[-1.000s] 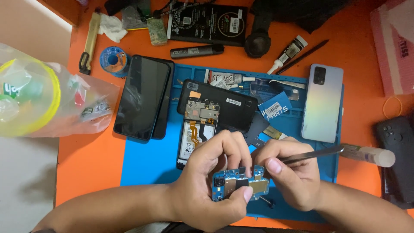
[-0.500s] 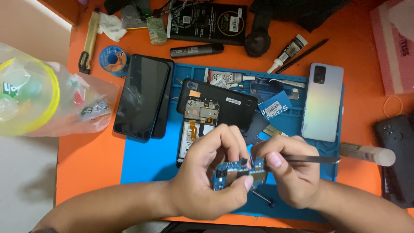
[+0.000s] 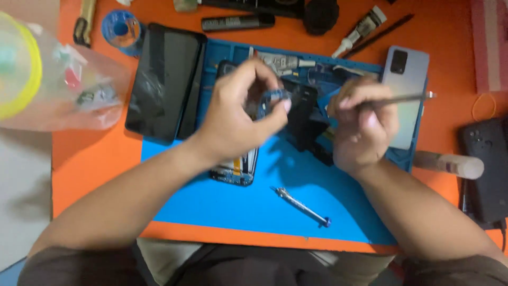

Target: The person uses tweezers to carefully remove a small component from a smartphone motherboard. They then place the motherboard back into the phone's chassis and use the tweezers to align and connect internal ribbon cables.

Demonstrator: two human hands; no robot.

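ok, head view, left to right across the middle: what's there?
Clear plastic bag → black phone → left hand pinching a small circuit board → right hand holding a thin tool → pale phone back cover → black device.

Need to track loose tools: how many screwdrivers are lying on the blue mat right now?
1. A small screwdriver lies on the blue mat, near its front edge, below the right hand. Others may be hidden under the hands.
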